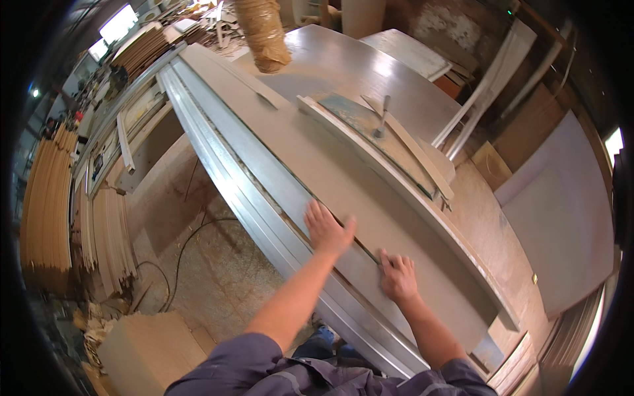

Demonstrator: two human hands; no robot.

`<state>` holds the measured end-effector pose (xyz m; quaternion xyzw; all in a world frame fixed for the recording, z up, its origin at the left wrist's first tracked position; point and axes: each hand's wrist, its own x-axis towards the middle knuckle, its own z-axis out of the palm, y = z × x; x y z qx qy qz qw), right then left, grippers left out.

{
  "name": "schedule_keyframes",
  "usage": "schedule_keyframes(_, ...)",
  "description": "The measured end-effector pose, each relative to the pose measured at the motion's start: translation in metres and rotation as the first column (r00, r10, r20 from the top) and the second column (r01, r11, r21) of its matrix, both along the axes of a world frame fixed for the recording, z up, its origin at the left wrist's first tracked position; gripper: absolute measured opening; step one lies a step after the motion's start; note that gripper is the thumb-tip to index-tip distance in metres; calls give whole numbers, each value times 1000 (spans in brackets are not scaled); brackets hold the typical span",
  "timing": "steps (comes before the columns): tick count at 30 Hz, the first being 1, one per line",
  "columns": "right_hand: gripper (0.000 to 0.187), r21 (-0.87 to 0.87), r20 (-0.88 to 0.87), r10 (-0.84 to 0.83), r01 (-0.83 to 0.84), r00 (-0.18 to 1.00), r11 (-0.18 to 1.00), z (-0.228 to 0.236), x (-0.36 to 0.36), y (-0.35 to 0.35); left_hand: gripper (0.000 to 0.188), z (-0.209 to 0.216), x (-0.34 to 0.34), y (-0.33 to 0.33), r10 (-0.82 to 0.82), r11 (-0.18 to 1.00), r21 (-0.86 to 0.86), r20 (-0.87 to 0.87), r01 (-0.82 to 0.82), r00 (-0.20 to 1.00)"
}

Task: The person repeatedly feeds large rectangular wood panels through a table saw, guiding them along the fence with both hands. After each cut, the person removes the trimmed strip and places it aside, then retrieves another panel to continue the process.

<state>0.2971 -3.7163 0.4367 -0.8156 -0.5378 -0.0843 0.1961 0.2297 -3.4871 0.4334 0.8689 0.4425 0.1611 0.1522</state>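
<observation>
A long grey-brown panel [360, 208] lies lengthwise on the saw table, running from far left to near right. Beside its left edge runs a silvery metal sliding rail [228, 175]. My left hand [328, 231] is open, its fingers spread flat at the panel's left edge and over the metal. Nearer to me and to the right, my right hand [398, 277] rests at the same edge. Its index finger points forward and the other fingers bend loosely, with nothing seen in them. Along the panel's right side lies a long pale strip [409, 191].
Beyond the strip stand a upright-handled knob [381, 125] and a loose wooden strip [416, 155]. A wrapped duct [263, 36] hangs over the far end. Stacked boards [49, 204] stand at left; large panels [561, 211] lean at right. A cable [177, 264] crosses the floor.
</observation>
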Motion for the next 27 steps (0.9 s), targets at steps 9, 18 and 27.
schedule_keyframes(9,30,225,-156,-134,167,979,960,42,-20,-68,92,10,-6,-96,-61,997,40,54,59,997)
schedule_keyframes(18,41,-528,-302,-837,651,456,546,19,-51,-435,92,0,-11,-88,-37,999,11,49,37,998)
schedule_keyframes(27,44,-397,-488,-705,589,514,704,-15,-43,-388,91,-16,-15,-74,-11,1000,1,52,11,999)
